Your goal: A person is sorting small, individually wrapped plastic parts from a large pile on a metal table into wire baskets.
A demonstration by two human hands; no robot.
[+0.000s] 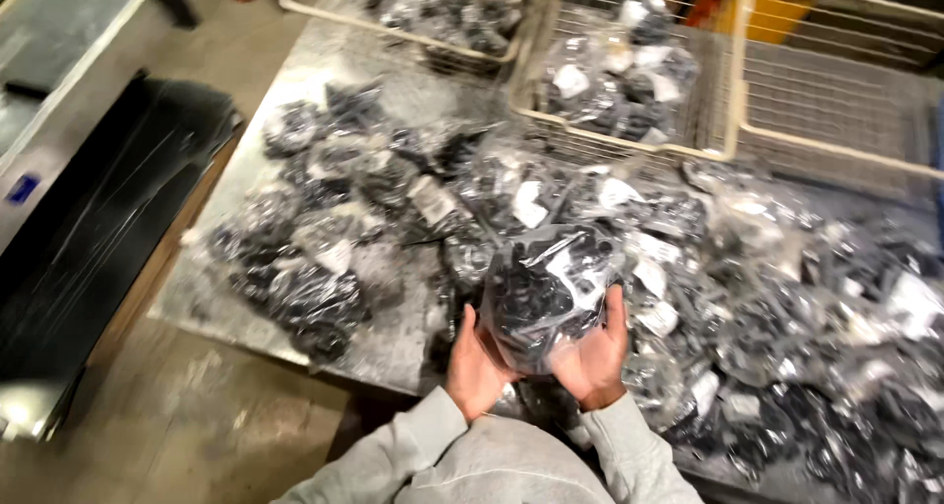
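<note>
Bag (pixel 546 293) of black parts, clear plastic, is cupped from below between left hand (pixel 476 364) and right hand (pixel 596 358), both curled around it, lifted clear of the bag-strewn table (pixel 393 342) near wire baskets (pixel 718 120).

Between our left hand (pixel 475 364) and right hand (pixel 593 358) we hold a bag (pixel 544 293) of clear, glossy, crinkled plastic film; its contents look black and matt, with a white paper label. The bags in the pile (pixel 413 199) at 12 o'clock from it show the same shiny wrinkled film over dark parts. The table (pixel 388 342) beneath is dull grey metal, scuffed and blotchy. At 1 o'clock, the baskets (pixel 733 120) are cream-coated wire mesh, smooth and slightly glossy. At 9 o'clock, a black sheet (pixel 108 209) looks like glossy plastic with streaked reflections. Our sleeves (pixel 511 465) are soft, matt grey cloth. The floor (pixel 197 415) looks rough, mottled and matt.
</note>
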